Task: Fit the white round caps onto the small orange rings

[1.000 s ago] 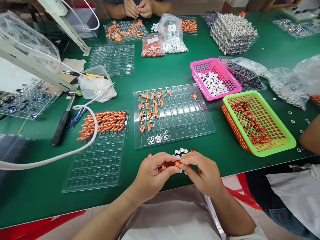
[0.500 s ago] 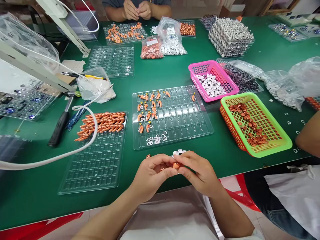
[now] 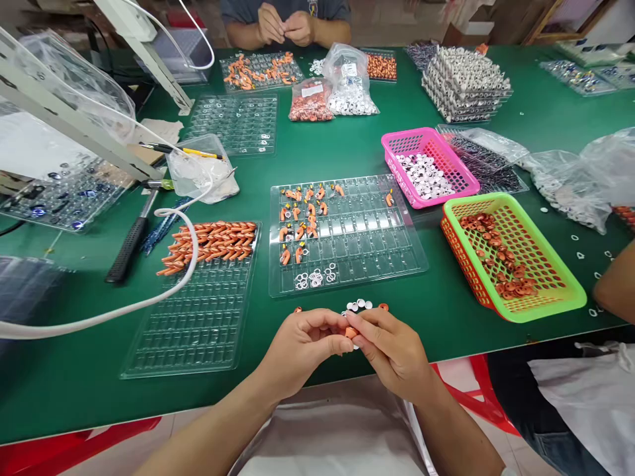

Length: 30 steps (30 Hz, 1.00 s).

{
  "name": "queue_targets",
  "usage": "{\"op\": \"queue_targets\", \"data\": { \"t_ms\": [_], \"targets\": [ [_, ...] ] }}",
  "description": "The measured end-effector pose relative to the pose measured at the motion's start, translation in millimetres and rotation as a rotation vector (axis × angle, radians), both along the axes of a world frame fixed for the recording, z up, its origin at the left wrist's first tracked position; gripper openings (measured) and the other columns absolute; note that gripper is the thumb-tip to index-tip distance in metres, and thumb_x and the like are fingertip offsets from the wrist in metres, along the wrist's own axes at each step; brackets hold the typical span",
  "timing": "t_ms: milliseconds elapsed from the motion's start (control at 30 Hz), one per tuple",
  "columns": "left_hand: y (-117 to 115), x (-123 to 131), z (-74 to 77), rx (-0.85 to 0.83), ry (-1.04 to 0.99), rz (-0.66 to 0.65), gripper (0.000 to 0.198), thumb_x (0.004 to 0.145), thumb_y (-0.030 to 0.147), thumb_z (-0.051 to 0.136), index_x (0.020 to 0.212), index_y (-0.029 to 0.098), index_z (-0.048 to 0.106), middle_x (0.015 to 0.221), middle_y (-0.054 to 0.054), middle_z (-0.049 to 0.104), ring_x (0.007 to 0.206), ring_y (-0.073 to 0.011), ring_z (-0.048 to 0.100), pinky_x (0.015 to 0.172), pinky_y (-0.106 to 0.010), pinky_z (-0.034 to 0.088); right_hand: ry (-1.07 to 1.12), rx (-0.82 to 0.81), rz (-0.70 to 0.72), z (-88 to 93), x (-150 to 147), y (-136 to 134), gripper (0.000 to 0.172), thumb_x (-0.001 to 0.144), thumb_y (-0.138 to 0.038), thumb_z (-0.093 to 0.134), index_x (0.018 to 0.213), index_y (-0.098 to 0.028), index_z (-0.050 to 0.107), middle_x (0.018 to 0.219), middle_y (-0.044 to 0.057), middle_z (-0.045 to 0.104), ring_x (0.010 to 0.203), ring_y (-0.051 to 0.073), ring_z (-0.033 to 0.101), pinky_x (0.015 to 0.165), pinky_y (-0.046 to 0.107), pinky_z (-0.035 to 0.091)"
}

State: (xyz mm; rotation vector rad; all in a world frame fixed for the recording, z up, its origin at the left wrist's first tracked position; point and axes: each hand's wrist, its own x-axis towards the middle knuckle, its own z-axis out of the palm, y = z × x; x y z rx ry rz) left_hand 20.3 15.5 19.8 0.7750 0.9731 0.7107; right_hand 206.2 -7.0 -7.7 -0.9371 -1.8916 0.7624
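Note:
My left hand (image 3: 302,347) and my right hand (image 3: 391,350) meet at the near edge of the green table (image 3: 74,396). Both pinch one small orange part (image 3: 350,332) between their fingertips. Just beyond the fingers lie a few white round pieces (image 3: 360,305) and loose orange bits on the table. Ahead sits a clear compartment tray (image 3: 347,231) with several orange parts in its left cells and white rings (image 3: 315,276) in its front row.
A second clear tray (image 3: 198,317) with a stack of orange pieces (image 3: 213,241) lies left. A green basket (image 3: 546,291) and a pink basket (image 3: 426,139) stand right. A hammer (image 3: 126,244) and white cable (image 3: 99,314) lie left. Another person's hands (image 3: 285,26) work across the table; someone's arm (image 3: 615,284) is at right.
My hands stayed together on the orange part, with the fingers shifting slightly around it. The view tipped down a little.

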Motion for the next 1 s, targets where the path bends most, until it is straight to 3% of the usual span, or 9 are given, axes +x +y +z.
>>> {"op": "queue_targets", "data": {
  "t_ms": [133, 200, 333, 433, 533, 667, 1000],
  "targets": [
    [-0.9, 0.1, 0.0, -0.003, 0.021, -0.018, 0.012, 0.070, 0.015, 0.080, 0.081, 0.014, 0.075, 0.074, -0.001, 0.073, 0.069, -0.0119, 0.064, 0.068, -0.023, 0.055, 0.008, 0.012, -0.007, -0.7, -1.5, -2.8, 0.050, 0.095, -0.007, 0.050, 0.141, -0.024, 0.049, 0.106, 0.008, 0.067, 0.094, 0.015, 0.065, 0.085, 0.029, 0.056],
    [-2.3, -0.5, 1.1, 0.092, 0.068, -0.022, 0.011, 0.072, 0.016, 0.078, 0.082, 0.015, 0.074, 0.076, -0.002, 0.073, 0.071, -0.0132, 0.065, 0.069, -0.024, 0.055, 0.028, -0.008, 0.000, -1.1, -1.4, -4.0, 0.051, 0.094, -0.005, 0.050, 0.141, -0.024, 0.049, 0.109, 0.008, 0.066, 0.097, 0.015, 0.064, 0.085, 0.028, 0.056],
    [-4.7, -4.6, 3.5, 0.588, 0.337, -0.071, 0.008, 0.079, 0.013, 0.073, 0.086, 0.016, 0.072, 0.074, -0.001, 0.072, 0.066, -0.0120, 0.062, 0.064, -0.022, 0.051, 0.094, -0.145, 0.041, -2.4, 1.2, -4.9, 0.050, 0.095, -0.010, 0.051, 0.141, -0.028, 0.049, 0.114, 0.007, 0.065, 0.102, 0.016, 0.064, 0.086, 0.028, 0.055],
    [-5.0, -7.8, 1.9, 0.978, 0.449, -0.079, 0.017, 0.084, 0.008, 0.068, 0.098, 0.017, 0.067, 0.080, -0.002, 0.074, 0.071, -0.0127, 0.063, 0.069, -0.024, 0.049, 0.256, -0.409, 0.028, -3.3, 3.5, -5.0, 0.038, 0.097, -0.021, 0.054, 0.133, -0.029, 0.057, 0.103, 0.005, 0.068, 0.090, 0.015, 0.067, 0.082, 0.028, 0.056],
    [-5.0, -8.6, -1.5, 1.184, 0.502, -0.079, 0.025, 0.087, 0.004, 0.062, 0.108, 0.016, 0.063, 0.087, -0.005, 0.074, 0.077, -0.0143, 0.064, 0.070, -0.026, 0.049, 0.471, -0.696, 0.050, -4.0, 3.3, -5.0, 0.024, 0.096, -0.032, 0.058, 0.117, -0.025, 0.066, 0.086, 0.002, 0.069, 0.075, 0.013, 0.068, 0.071, 0.025, 0.056],
    [-6.0, -7.7, -1.9, 1.283, 0.559, -0.134, 0.026, 0.090, 0.004, 0.056, 0.114, 0.014, 0.059, 0.092, -0.008, 0.072, 0.079, -0.0157, 0.062, 0.069, -0.027, 0.049, 0.608, -0.881, 0.117, -6.9, 0.2, -3.3, 0.020, 0.093, -0.036, 0.062, 0.101, -0.020, 0.070, 0.072, 0.000, 0.066, 0.065, 0.011, 0.064, 0.064, 0.023, 0.054],
    [-6.5, -9.9, 1.4, 1.404, 0.737, -0.250, 0.028, 0.091, 0.001, 0.046, 0.114, 0.011, 0.058, 0.091, -0.010, 0.068, 0.077, -0.0185, 0.058, 0.064, -0.030, 0.048, 0.727, -1.132, 0.189, -9.9, 0.6, 0.9, 0.021, 0.090, -0.036, 0.066, 0.086, -0.016, 0.065, 0.061, -0.003, 0.059, 0.048, 0.007, 0.053, 0.043, 0.017, 0.046]
  ]
}}
